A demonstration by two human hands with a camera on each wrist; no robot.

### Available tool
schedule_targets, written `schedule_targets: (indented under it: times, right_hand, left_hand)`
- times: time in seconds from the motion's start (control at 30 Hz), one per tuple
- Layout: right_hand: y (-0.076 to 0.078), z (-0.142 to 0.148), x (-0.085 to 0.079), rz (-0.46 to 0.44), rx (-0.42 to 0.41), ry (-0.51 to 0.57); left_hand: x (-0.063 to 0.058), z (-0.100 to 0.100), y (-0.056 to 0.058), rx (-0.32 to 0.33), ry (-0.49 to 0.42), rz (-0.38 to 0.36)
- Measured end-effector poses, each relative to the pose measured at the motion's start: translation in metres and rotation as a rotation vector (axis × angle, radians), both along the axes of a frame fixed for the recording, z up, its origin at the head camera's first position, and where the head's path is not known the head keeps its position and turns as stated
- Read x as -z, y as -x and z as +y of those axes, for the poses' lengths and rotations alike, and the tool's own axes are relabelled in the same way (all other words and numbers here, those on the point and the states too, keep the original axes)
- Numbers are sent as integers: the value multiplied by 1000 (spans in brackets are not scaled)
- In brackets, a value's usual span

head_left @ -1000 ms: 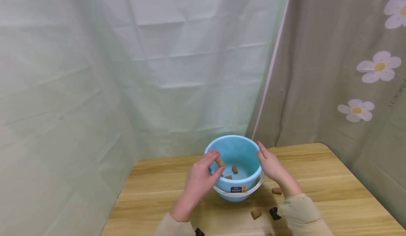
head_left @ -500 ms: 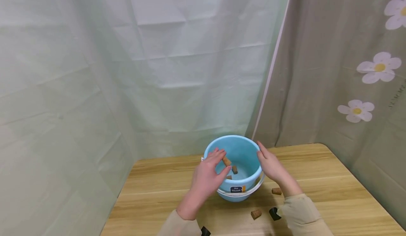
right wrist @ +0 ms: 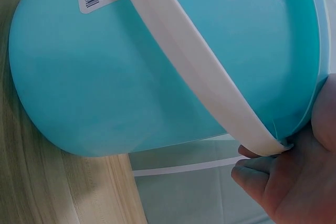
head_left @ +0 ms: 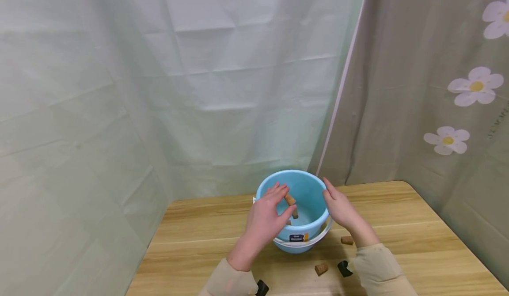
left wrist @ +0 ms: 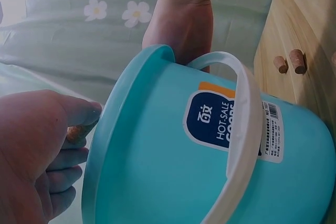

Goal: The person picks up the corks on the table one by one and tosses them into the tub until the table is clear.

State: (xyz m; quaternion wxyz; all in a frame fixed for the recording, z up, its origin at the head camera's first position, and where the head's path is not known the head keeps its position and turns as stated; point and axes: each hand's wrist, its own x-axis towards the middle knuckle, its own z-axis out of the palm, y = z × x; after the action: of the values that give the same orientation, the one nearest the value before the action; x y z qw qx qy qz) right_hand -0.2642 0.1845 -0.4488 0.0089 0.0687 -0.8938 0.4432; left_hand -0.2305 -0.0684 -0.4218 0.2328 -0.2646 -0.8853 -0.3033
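Note:
My left hand pinches a cork between thumb and fingers, over the mouth of a light blue bucket. In the left wrist view this cork shows between thumb and fingers, just beyond the rim. The bucket stands upright on the table, its white handle hanging down at the front. My right hand grips the bucket's right rim, its fingers by the handle joint. Inside the bucket lie a cork and part of another, with the left hand covering some of the floor.
A cork and another cork lie on the wooden table in front and to the right. Black pieces sit at both sleeves, one by the right sleeve. Pale curtains rise behind the table.
My left hand has moved to the right, further over the bucket's mouth, carrying the cork. The right hand and the bucket have stayed in place.

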Motion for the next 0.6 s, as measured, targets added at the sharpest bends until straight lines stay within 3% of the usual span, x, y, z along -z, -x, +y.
schedule_targets:
  times: [0.6]
  right_hand:
    - [-3,0,0,-3,-7,-1]
  left_hand:
    - [2,7,1,21,55,-59]
